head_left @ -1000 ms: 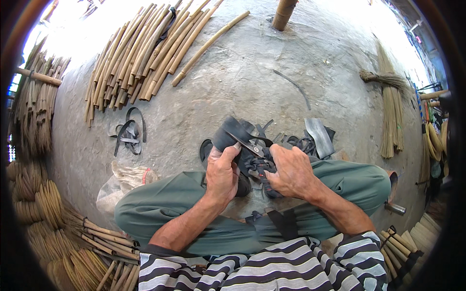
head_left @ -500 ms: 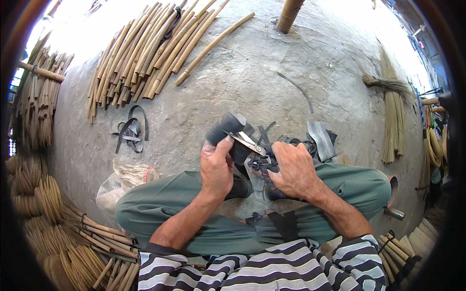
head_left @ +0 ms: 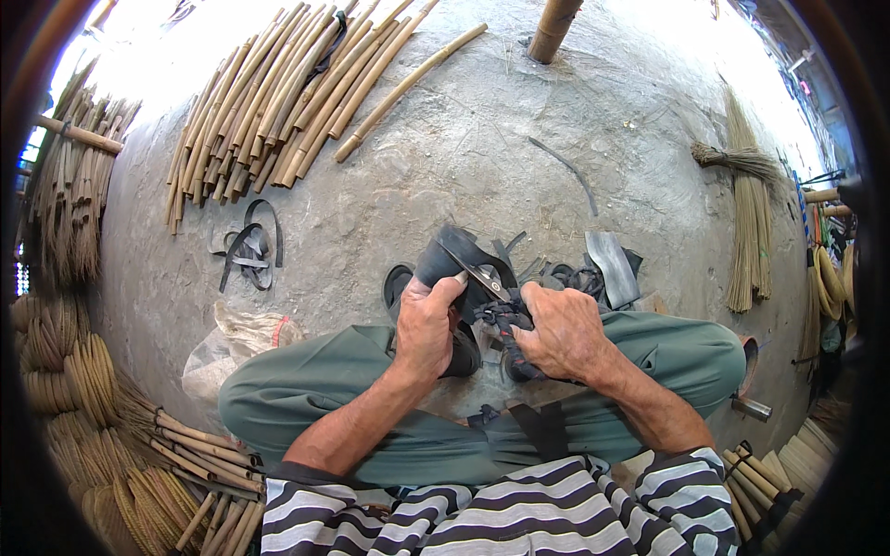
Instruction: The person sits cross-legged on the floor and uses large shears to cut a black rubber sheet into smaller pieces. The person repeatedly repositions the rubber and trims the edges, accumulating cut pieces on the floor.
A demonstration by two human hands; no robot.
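Observation:
Between my knees my left hand (head_left: pixel 426 324) grips a piece of black rubber sheet (head_left: pixel 439 259), thumb on top and the sheet curling up past my fingers. My right hand (head_left: pixel 563 326) is closed round the black-wrapped handles of a pair of scissors (head_left: pixel 494 285). Their blades point up and left and lie against the rubber, with part of the sheet bent over beside them. Dark footwear shows below my hands, partly hidden. Beyond my right hand lie a flat grey rubber piece (head_left: pixel 612 269) and a tangle of black strips (head_left: pixel 575 276).
Bamboo poles (head_left: pixel 278 102) lie in a pile at the far left. Loose black strips (head_left: pixel 248 250) and a whitish sack (head_left: pixel 236 347) are left of my knee. Coiled bundles (head_left: pixel 88 389) line the left edge. A straw broom head (head_left: pixel 749 222) lies right. A bamboo post (head_left: pixel 553 32) stands far off.
My left hand has shifted slightly right and down with the rubber. The scissor blades, more spread and bright before, now look closer together against the sheet. My right hand has barely moved.

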